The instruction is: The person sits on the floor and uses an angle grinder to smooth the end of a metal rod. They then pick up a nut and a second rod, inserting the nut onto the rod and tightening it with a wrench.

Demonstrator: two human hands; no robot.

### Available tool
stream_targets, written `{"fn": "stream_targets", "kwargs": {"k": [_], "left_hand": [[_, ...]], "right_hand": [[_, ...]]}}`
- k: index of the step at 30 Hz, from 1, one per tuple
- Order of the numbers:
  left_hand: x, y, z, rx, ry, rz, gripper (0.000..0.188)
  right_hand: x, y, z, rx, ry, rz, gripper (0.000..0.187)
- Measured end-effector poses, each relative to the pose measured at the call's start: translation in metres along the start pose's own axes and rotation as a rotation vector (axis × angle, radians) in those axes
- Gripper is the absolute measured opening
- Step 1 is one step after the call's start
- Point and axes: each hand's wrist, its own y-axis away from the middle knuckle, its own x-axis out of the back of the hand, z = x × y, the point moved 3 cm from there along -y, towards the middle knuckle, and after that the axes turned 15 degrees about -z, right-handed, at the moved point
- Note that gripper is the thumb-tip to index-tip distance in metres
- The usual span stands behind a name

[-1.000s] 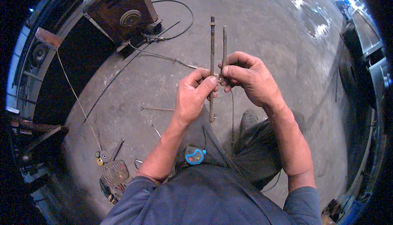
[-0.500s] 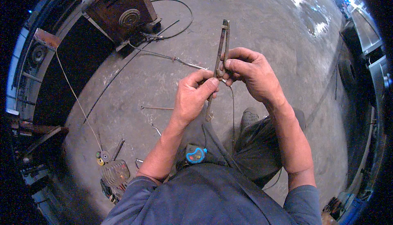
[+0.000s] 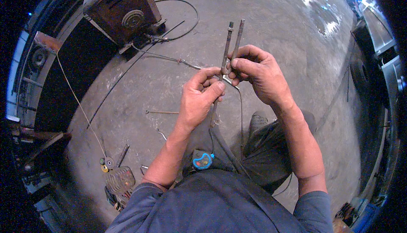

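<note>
My left hand [image 3: 200, 97] pinches a long, dark metal rod [image 3: 227, 48] between thumb and fingers. A nut-like collar sits near its upper tip, and its lower end slants down below my hand. My right hand [image 3: 263, 77] is closed on a second, shorter-looking rod [image 3: 239, 36], held upright just right of the first. Between the fingertips a small rounded metal part [image 3: 227, 68] shows, but how it joins the rods is hidden. The two upper tips stand apart. Behind my fingers passes a silver metal piece [image 3: 231, 82].
A rusty boxy machine [image 3: 123, 16] with cables stands at upper left. Nearer lie a rod with a ring end [image 3: 163, 112], discs [image 3: 109, 162] and a ribbed metal piece [image 3: 119, 178]. A blue-and-black tape measure [image 3: 202, 160] is at my waist. A tyre [image 3: 359, 74] lies at the right.
The upper tips of the two rods have parted: the right rod has swung right, and the left one has shifted slightly left. Both hands keep their hold.
</note>
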Motion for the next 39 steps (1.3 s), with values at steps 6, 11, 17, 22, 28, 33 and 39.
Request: {"fn": "stream_targets", "kwargs": {"k": [6,11,17,22,28,33,39], "left_hand": [[-0.001,0.000,-0.001,0.015,-0.023,0.025,0.028],[-0.001,-0.002,-0.001,-0.015,-0.027,0.008,0.026],[-0.001,-0.004,-0.002,-0.011,-0.025,0.011,0.024],[-0.003,-0.005,-0.001,-0.013,-0.042,0.018,0.022],[0.002,-0.003,-0.005,-0.023,-0.165,0.021,0.020],[0.000,0.000,0.002,-0.052,-0.235,0.031,0.020],[-0.005,0.004,0.008,-0.058,-0.273,0.043,0.018]], "right_hand": [[0.000,0.001,-0.002,-0.016,0.017,-0.018,0.023],[0.002,0.002,-0.001,-0.044,0.041,-0.047,0.021],[0.001,0.003,-0.002,-0.046,0.039,-0.049,0.017],[0.000,0.003,-0.001,-0.027,0.078,-0.045,0.014],[0.001,0.002,0.002,0.007,0.094,-0.056,0.012],[-0.001,0.003,0.002,0.014,0.088,-0.059,0.010],[-0.004,0.005,-0.001,-0.013,0.086,-0.070,0.009]]}}
